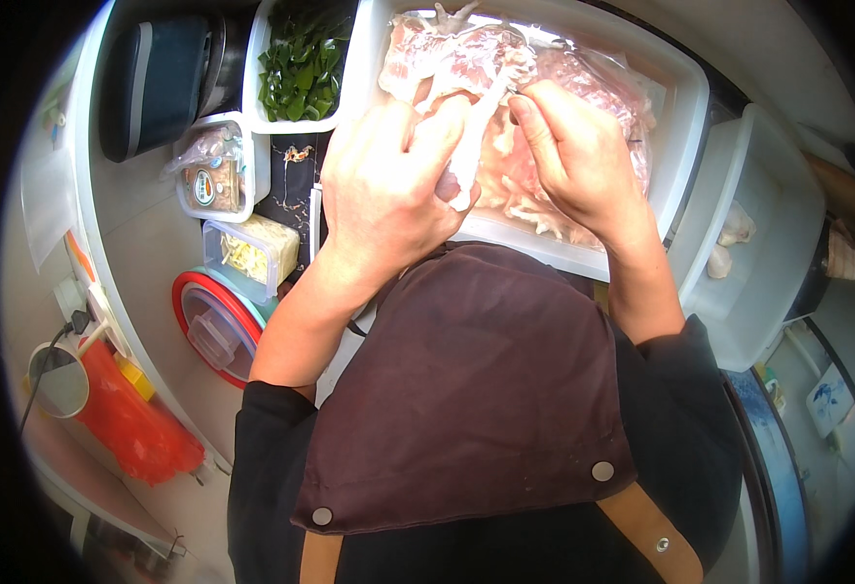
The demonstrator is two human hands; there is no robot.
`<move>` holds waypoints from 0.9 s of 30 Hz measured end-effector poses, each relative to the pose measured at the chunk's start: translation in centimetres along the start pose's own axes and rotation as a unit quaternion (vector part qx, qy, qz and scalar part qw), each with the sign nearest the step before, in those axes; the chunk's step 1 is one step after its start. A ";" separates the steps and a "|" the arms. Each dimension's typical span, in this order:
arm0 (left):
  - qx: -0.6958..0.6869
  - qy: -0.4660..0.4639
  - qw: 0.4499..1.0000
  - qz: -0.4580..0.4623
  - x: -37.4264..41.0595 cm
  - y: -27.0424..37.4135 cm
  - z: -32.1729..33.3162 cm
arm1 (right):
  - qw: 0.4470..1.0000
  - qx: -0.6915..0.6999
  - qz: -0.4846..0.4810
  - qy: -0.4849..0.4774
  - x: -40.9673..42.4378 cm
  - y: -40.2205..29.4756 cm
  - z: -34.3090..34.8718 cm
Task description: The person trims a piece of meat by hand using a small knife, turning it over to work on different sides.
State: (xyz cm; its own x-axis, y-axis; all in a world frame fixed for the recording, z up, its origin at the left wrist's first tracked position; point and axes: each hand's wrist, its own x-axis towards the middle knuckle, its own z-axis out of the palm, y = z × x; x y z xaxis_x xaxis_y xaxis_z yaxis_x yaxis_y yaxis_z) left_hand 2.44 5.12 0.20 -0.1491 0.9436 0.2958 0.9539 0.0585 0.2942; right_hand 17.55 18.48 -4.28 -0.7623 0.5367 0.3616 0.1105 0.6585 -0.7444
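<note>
My left hand (398, 182) grips a long pale poultry piece (477, 139), apparently a leg or foot, slanting up and to the right. Close against its upper part, my right hand (580, 146) pinches a small dark tool (515, 111) between thumb and finger; most of it is hidden. Both hands are over a large white plastic tub (679, 175). Raw poultry pieces (464, 58) lie at the tub's far side, some with feet attached. More feet (537, 215) rest in pinkish liquid beneath my hands. Clear plastic film (639, 109) covers meat on the right.
Left of the tub stand a container of green leaves (299, 73), a small tub with a packaged item (212, 182), and a clear box of pale shreds (248, 255). Round lids (215, 328) lean lower left. A white bin (763, 292) with pale pieces (735, 225) stands right.
</note>
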 end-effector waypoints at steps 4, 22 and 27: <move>-0.004 -0.008 1.000 -0.002 -0.2 -0.1 0.2 | 1.000 -0.002 0.020 0.001 -0.3 0.0 0.0; 0.008 -0.005 1.000 0.007 -0.4 -0.4 0.5 | 0.999 -0.016 0.027 0.017 -0.2 -0.2 0.3; 0.007 -0.004 1.000 0.005 -0.5 -0.4 0.6 | 0.999 -0.006 0.042 0.003 -0.1 -0.6 0.0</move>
State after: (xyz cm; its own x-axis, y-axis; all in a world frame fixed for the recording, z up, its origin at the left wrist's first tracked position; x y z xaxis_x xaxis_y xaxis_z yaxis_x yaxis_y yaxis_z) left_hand 2.26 4.81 -0.60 -0.1377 0.9465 0.2919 0.9591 0.0538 0.2780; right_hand 17.54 18.04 -3.87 -0.7463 0.5932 0.3019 0.1819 0.6181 -0.7648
